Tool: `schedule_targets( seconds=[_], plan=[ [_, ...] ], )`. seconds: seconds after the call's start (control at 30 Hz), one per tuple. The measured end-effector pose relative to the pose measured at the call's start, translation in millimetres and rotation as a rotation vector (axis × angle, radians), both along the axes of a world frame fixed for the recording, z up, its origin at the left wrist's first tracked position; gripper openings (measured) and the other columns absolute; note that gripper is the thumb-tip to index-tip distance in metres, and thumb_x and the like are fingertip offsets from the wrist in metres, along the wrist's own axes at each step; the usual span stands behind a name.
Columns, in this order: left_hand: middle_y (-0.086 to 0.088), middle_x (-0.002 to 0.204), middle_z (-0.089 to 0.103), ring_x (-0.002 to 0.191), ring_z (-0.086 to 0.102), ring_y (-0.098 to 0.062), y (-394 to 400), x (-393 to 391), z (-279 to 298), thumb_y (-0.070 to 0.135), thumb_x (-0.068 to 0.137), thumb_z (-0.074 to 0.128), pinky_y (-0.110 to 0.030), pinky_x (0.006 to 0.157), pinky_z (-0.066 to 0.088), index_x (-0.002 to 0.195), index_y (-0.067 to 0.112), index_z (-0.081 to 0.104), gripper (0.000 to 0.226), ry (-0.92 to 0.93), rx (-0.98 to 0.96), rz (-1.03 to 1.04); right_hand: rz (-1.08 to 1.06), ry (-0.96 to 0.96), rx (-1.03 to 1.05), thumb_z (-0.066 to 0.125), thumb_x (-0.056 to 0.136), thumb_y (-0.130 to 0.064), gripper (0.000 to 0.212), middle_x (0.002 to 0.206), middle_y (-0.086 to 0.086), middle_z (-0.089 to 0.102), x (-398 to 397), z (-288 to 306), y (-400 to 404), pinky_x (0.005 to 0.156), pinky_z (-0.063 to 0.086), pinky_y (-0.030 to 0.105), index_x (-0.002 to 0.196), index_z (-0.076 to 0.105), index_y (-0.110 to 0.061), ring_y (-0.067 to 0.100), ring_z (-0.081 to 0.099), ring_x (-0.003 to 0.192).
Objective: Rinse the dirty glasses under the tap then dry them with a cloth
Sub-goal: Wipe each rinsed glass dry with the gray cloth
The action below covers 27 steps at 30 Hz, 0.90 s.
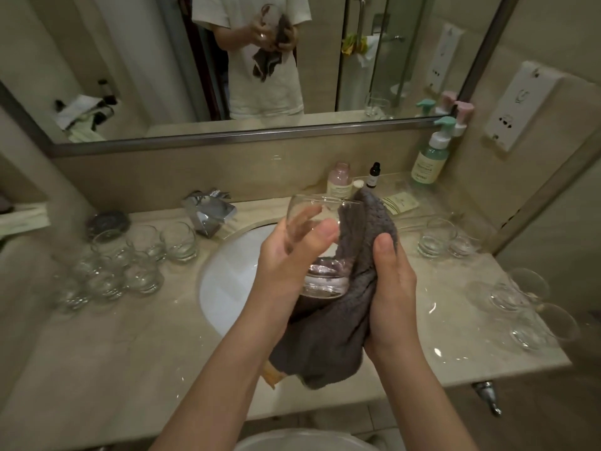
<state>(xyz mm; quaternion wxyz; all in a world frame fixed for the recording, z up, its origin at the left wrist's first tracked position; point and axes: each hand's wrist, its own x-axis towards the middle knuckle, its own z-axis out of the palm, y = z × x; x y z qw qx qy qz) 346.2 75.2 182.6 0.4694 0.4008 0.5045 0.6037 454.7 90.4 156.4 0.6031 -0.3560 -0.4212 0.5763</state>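
Left hand [286, 255] is gripping the glass [322, 245] over the basin, fingers [300, 222] curled round its far wall, mouth tilting up and away. Right hand [390, 288] is clutching the grey cloth [335, 333], pressing it against the glass's right side (likely drying).

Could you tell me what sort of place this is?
Most likely a bathroom, perhaps a hotel's: a sink set in a stone counter, a wide wall mirror that reflects a glass shower door, and pump bottles by the wall.
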Motion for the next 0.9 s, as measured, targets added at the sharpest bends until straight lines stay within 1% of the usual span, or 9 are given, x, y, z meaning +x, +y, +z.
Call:
schedule_targets(
  seconds=[0.1,0.23,0.33,0.43,0.5,0.63,0.7,0.83,0.9],
  plan=[
    [0.024,0.091,0.070,0.091,0.065,0.008,-1,-14,-4,0.066,0.057,0.060,-0.011,0.081,0.049,0.119,0.037,0.052,0.069,0.105,0.028,0.093,0.017,0.012,-0.012,0.052,0.088,-0.037,0.028,0.100,0.001,0.075,-10,-4,-2,0.081,0.054,0.028,0.105,0.070,-0.024,0.017,0.070,0.096],
    [0.026,0.110,0.066,0.111,0.063,-0.003,-13,-24,-11,0.070,0.068,0.057,-0.022,0.094,0.050,0.122,0.060,0.036,0.059,0.145,0.064,0.146,0.018,-0.078,0.027,0.056,0.088,-0.041,0.040,0.109,-0.005,0.073,-30,-1,-6,0.085,0.053,0.025,0.121,0.063,-0.020,0.012,0.067,0.105],
    [0.027,0.114,0.065,0.108,0.064,-0.004,-14,-35,-12,0.056,0.055,0.078,-0.027,0.085,0.055,0.127,0.052,0.038,0.082,0.119,0.090,0.133,0.011,-0.091,0.014,0.059,0.080,-0.054,0.065,0.119,0.002,0.070,-45,-4,-13,0.099,0.050,0.043,0.131,0.059,-0.015,0.022,0.064,0.115],
    [-0.001,0.125,0.068,0.111,0.067,-0.019,-16,-49,-9,0.045,0.059,0.075,-0.029,0.080,0.056,0.135,0.035,0.044,0.083,-0.082,0.057,0.042,0.007,-0.057,-0.004,0.065,0.074,-0.065,0.063,0.112,0.003,0.072,-56,-3,-16,0.092,0.053,0.041,0.122,0.065,-0.023,0.023,0.067,0.108],
    [-0.008,0.113,0.073,0.105,0.070,-0.022,-19,-53,-7,0.048,0.063,0.070,-0.030,0.081,0.057,0.136,0.029,0.046,0.079,-0.192,0.030,-0.033,0.009,-0.033,-0.013,0.066,0.069,-0.072,0.054,0.103,0.003,0.074,-60,-2,-15,0.086,0.055,0.038,0.106,0.072,-0.032,0.023,0.069,0.100],
    [0.024,0.103,0.071,0.102,0.066,0.001,-20,-60,-9,0.054,0.067,0.066,-0.017,0.082,0.053,0.126,0.039,0.051,0.063,-0.030,0.023,0.020,0.012,0.001,-0.061,0.062,0.084,-0.058,0.032,0.101,0.006,0.074,-67,-2,-15,0.085,0.054,0.039,0.095,0.075,-0.031,0.023,0.070,0.098],
    [0.038,0.101,0.063,0.104,0.061,0.007,-19,-64,-10,0.064,0.064,0.060,-0.015,0.085,0.047,0.122,0.047,0.048,0.062,0.084,0.045,0.099,-0.004,-0.017,-0.064,0.065,0.080,-0.061,0.042,0.107,0.007,0.073,-69,-3,-15,0.089,0.053,0.040,0.103,0.074,-0.028,0.026,0.068,0.104],
    [0.027,0.107,0.065,0.108,0.062,-0.002,-25,-66,-14,0.067,0.073,0.052,-0.026,0.093,0.047,0.124,0.066,0.032,0.055,0.162,0.088,0.152,-0.002,-0.075,-0.010,0.060,0.078,-0.053,0.056,0.105,-0.003,0.073,-72,-3,-14,0.087,0.054,0.033,0.120,0.065,-0.017,0.017,0.068,0.102],
    [0.024,0.108,0.066,0.107,0.063,-0.002,-25,-67,-15,0.063,0.070,0.059,-0.032,0.095,0.049,0.125,0.063,0.033,0.061,0.149,0.109,0.145,0.014,-0.090,0.015,0.057,0.078,-0.051,0.062,0.105,-0.005,0.073,-76,-3,-16,0.086,0.055,0.029,0.127,0.060,-0.013,0.015,0.068,0.101]
  ],
)
